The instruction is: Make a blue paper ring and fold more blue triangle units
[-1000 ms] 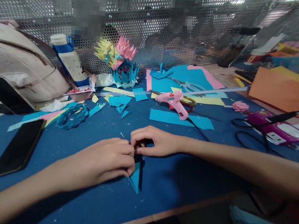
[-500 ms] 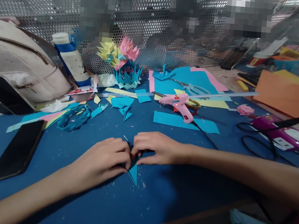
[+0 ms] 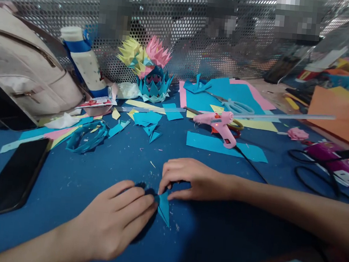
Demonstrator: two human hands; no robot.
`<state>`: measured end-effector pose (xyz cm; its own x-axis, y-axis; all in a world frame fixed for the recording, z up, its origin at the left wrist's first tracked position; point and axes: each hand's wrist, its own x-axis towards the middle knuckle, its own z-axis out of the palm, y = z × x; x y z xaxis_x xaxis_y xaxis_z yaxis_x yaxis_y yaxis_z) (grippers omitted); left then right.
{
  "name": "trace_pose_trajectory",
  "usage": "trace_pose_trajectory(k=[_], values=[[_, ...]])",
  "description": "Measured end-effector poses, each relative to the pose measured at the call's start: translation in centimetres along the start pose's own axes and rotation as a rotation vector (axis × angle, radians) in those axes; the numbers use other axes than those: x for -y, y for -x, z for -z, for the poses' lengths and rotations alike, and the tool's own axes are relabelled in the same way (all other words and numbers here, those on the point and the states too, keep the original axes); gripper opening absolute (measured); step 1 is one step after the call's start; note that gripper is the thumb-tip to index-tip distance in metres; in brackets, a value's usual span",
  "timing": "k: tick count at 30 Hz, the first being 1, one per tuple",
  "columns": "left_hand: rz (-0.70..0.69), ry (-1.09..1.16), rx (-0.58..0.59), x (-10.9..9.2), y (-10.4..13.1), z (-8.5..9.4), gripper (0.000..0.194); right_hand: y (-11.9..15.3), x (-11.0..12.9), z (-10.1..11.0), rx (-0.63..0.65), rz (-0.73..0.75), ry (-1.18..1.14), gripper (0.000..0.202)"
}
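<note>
A small folded blue paper piece [image 3: 164, 210] lies on the blue table, its pointed end toward me. My right hand [image 3: 193, 180] has curled fingers at its top edge, with the fingertips and thumb holding the paper. From the left, my left hand [image 3: 119, 218] reaches in with its fingers together, the fingertips resting at the paper's left edge. Behind my hands lie small folded blue pieces [image 3: 153, 133], a blue paper strip [image 3: 226, 147] and a pink glue gun [image 3: 220, 125].
On the left are a black phone [image 3: 13, 176], a pale bag [image 3: 30, 65] and a bottle [image 3: 84, 62]. Paper flowers [image 3: 154, 84] and light-blue scissors [image 3: 237, 106] stand or lie at the back. A purple power strip [image 3: 339, 164] with black cable lies right.
My left hand has drawn back toward me, its fingers straighter and lower on the paper. The view has shifted slightly left, and more of the blue paper shows.
</note>
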<state>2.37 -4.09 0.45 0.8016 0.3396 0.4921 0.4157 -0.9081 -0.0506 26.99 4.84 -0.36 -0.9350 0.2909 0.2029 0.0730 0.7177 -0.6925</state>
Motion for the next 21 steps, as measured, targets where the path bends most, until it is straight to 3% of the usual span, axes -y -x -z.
trace_pose_trajectory(k=[10, 21], values=[[0.041, -0.021, 0.131, -1.3, 1.5, -0.6, 0.036, -0.2, 0.1, 0.3, 0.048, -0.031, -0.081, 0.012], [0.028, 0.043, 0.137, -1.9, 1.1, -0.7, 0.032, 0.0, -0.7, 1.4, 0.128, -0.014, -0.184, 0.010]])
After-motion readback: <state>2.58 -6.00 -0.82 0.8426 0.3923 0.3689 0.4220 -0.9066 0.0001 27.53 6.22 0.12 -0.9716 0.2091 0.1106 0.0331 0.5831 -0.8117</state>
